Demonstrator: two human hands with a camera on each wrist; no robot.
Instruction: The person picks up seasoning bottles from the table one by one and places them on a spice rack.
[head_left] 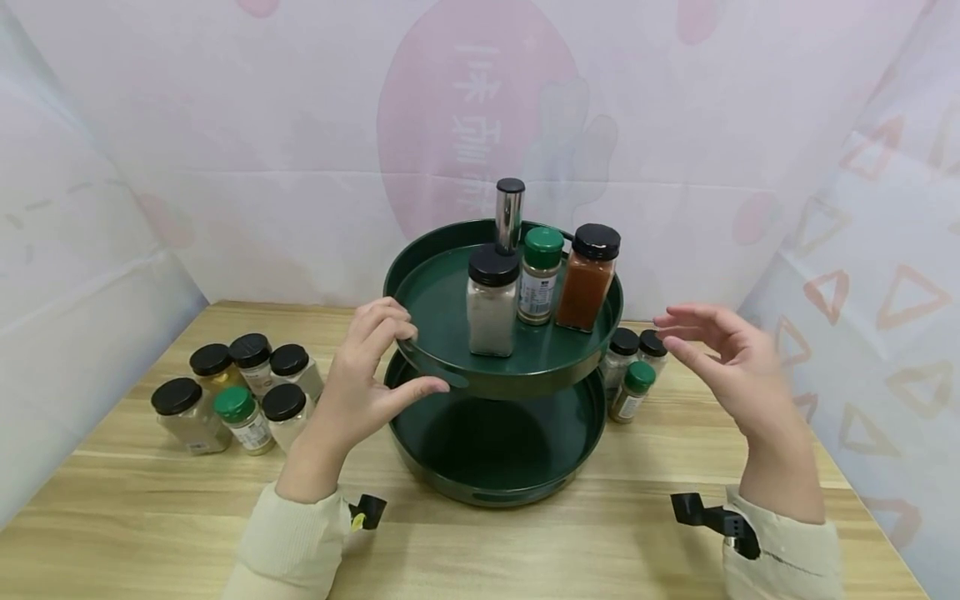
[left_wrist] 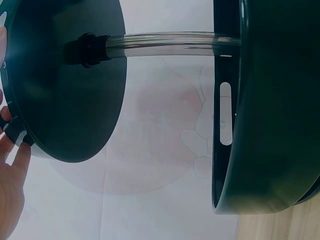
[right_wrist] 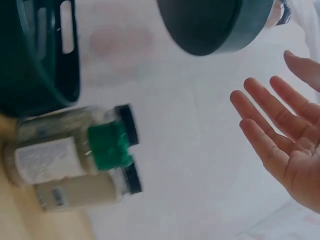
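Note:
A dark green two-tier spice rack (head_left: 431,292) stands in the middle of the table. My left hand (head_left: 356,375) grips the left rim of its upper tray, fingers curled over the edge and thumb against the outer wall. On that tray stand a black-capped jar of pale powder (head_left: 491,321), a green-capped spice jar (head_left: 537,293) and a black-capped jar of red-brown powder (head_left: 585,292). My right hand (head_left: 738,367) hovers to the right of the rack, holding nothing, its fingers parted and apart from the tray. In the right wrist view its fingers (right_wrist: 265,107) are loosely extended.
Several spice jars (head_left: 251,367) with black or green caps cluster on the wooden table (head_left: 525,558) at the left. Three more jars (head_left: 630,400) stand right of the rack, partly behind it. The rack's lower tray (head_left: 495,497) lies under the upper one.

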